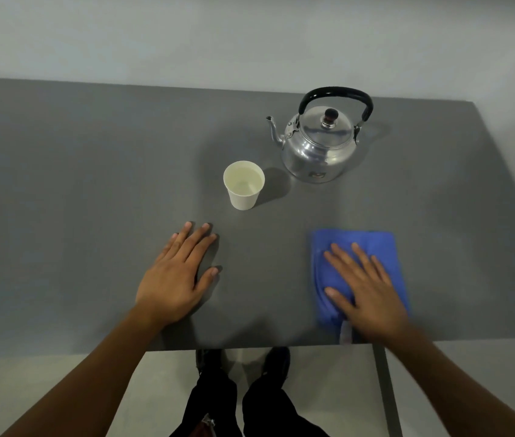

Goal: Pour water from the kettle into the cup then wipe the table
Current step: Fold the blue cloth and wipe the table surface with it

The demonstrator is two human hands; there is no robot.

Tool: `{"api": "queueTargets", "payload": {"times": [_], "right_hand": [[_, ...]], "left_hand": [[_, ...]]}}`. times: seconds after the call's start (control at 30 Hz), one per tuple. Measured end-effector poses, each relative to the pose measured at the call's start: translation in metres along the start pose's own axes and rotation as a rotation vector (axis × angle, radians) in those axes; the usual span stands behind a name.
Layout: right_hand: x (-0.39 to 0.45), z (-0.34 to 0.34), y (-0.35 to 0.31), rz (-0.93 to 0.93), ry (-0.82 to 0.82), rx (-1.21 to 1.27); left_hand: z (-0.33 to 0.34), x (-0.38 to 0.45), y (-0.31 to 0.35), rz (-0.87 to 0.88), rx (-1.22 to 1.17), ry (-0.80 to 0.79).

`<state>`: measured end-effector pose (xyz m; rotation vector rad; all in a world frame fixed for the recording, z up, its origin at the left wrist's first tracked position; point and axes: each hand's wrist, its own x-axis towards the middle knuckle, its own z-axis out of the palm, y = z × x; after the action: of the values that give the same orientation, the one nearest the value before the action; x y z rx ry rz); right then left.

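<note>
A shiny metal kettle (pixel 320 149) with a black handle stands upright at the back right of the grey table (pixel 76 184), its spout pointing left. A white paper cup (pixel 243 185) with water in it stands just left of and in front of the kettle. A blue cloth (pixel 379 244) lies flat near the table's front edge on the right. My right hand (pixel 365 287) presses flat on the cloth with fingers spread. My left hand (pixel 176 275) rests flat on the bare table, in front of the cup and holding nothing.
The table's front edge runs just behind my wrists, and its right edge slants past the kettle and cloth. My legs and shoes (pixel 276 362) stand on the pale floor below. A plain wall rises behind the table.
</note>
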<state>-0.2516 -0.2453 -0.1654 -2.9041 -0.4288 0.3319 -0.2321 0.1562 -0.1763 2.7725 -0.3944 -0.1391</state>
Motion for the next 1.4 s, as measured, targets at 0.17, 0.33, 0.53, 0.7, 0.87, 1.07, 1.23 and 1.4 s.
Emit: {"api": "queueTargets", "payload": {"times": [0.17,0.33,0.53,0.7,0.87,1.07,1.23,1.4], "right_hand": [[0.080,-0.012,0.000,0.219,0.054,-0.002],[0.100,0.005,-0.068,0.152,0.063,-0.045],[0.060,0.039,-0.152,-0.072,0.068,-0.037],[0.041,0.048,-0.189,-0.158,0.017,0.007],[0.039,0.012,-0.167,-0.051,0.129,0.332],[0.045,-0.020,-0.114,0.525,0.220,0.612],[0.046,-0.015,-0.125,0.587,0.109,0.689],[0.046,-0.010,-0.136,0.552,0.120,0.576]], "left_hand": [[0.000,0.000,-0.001,0.009,0.005,0.002],[0.001,0.001,-0.001,0.006,-0.010,-0.002],[-0.011,0.000,-0.001,-0.061,-0.264,0.044],[-0.019,-0.009,0.005,-0.072,-0.389,0.073],[-0.017,-0.013,0.023,-0.159,-0.386,0.152],[-0.021,-0.008,0.043,-0.584,-0.433,0.062],[-0.021,-0.007,0.055,-0.564,-0.279,-0.056],[-0.014,-0.009,0.075,-0.501,-0.214,-0.038]]}}
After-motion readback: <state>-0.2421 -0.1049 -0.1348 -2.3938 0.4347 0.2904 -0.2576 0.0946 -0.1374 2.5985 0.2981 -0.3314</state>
